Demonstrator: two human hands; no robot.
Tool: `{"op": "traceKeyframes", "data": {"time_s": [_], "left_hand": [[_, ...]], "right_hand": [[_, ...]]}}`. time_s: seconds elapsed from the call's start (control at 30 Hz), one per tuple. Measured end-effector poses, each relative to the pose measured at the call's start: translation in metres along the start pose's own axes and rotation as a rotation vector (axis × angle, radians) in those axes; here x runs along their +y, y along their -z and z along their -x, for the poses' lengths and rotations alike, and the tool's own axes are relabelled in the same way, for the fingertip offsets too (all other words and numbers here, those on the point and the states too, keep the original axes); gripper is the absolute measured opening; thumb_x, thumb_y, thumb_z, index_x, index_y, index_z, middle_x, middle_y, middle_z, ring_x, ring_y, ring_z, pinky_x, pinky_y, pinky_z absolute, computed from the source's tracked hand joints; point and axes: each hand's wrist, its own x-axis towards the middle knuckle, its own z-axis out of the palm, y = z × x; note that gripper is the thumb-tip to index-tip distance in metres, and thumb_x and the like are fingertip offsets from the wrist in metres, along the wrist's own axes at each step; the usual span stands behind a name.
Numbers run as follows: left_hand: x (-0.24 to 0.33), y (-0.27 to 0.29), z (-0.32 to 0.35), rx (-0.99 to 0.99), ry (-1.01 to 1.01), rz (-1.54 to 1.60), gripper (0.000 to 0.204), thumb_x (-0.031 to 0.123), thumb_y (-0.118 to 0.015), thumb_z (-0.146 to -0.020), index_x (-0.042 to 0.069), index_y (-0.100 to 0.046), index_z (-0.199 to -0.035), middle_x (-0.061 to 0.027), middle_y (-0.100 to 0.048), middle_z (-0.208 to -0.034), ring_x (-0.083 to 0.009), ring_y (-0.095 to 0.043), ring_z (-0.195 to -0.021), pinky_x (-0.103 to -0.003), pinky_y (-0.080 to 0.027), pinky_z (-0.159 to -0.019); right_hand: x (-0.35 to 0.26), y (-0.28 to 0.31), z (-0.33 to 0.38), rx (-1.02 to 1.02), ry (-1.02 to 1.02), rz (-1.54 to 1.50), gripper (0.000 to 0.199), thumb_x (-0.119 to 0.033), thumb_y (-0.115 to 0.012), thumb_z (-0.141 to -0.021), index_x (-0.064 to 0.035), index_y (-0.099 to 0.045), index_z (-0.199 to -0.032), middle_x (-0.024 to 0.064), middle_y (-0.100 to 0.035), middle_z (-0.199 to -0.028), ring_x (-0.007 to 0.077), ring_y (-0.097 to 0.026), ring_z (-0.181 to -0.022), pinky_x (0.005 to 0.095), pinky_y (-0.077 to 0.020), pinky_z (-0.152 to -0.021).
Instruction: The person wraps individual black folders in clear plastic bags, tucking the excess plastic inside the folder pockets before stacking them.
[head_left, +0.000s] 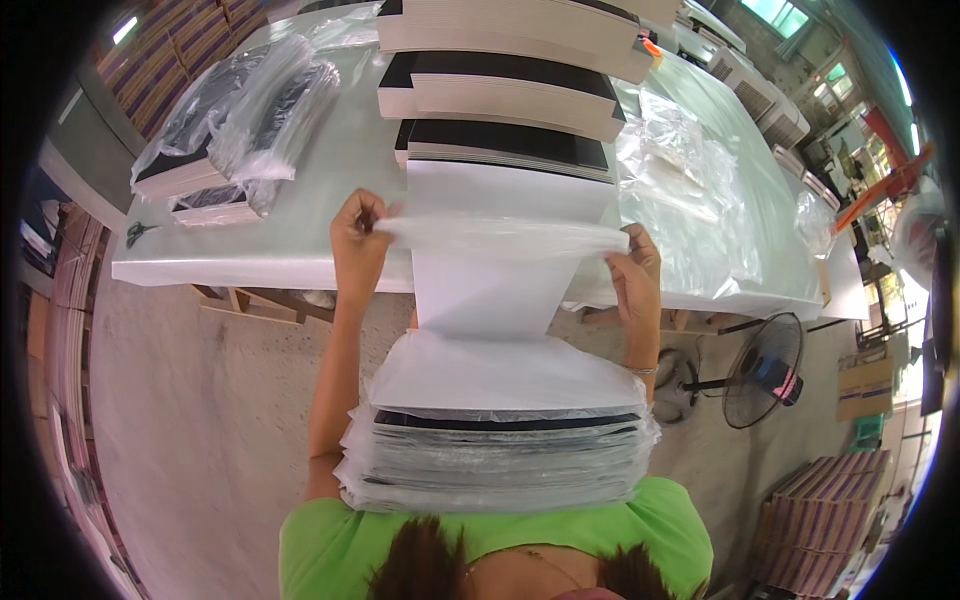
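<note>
A clear plastic bag point(500, 236) stretches crosswise between my two hands, over a white flat board or sheet point(490, 290). At its left end the fingers of my left hand point(359, 245) are closed on the plastic. My right hand point(636, 272) pinches the other end, with the fingers bent. Beyond the bag, the white surface meets a stack of black-topped boards point(510, 142). Close to my body rises a pile of boards in clear plastic bags point(500, 465), its top one white. How far the bag covers the white piece I cannot tell.
More stacks of black and pale boards point(500, 90) stand farther back on the covered table point(330, 215). Bagged boards point(235, 130) and scissors point(140, 232) lie left, loose plastic bags point(680, 180) right. A standing fan point(765, 370) is at the right, near stacked cartons point(825, 520).
</note>
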Motion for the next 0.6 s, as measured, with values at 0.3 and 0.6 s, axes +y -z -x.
{"op": "traceKeyframes", "data": {"time_s": [0.3,0.6], "left_hand": [[0.042,-0.028,-0.011,0.051,-0.280,-0.518,0.066,-0.021,-0.043,-0.059,0.012,-0.060,-0.113,-0.0093,-0.048,-0.099,-0.0225,-0.050,-0.085,-0.032,-0.044,-0.075],[0.060,0.005,0.015,-0.107,0.214,0.417,0.051,-0.010,-0.043,-0.070,0.004,-0.054,-0.118,-0.0070,-0.057,-0.098,-0.0176,-0.055,-0.091,-0.030,-0.041,-0.085]], "right_hand": [[-0.008,-0.020,-0.033,0.188,0.604,0.931,0.053,0.017,-0.037,-0.065,-0.0044,-0.060,-0.108,0.0074,-0.049,-0.100,0.0156,-0.048,-0.097,0.0249,-0.0378,-0.088],[-0.012,0.018,-0.021,-0.158,0.153,-0.119,0.031,0.007,-0.051,-0.074,0.0004,-0.057,-0.104,0.0063,-0.056,-0.093,0.0166,-0.056,-0.080,0.0251,-0.0433,-0.079]]}}
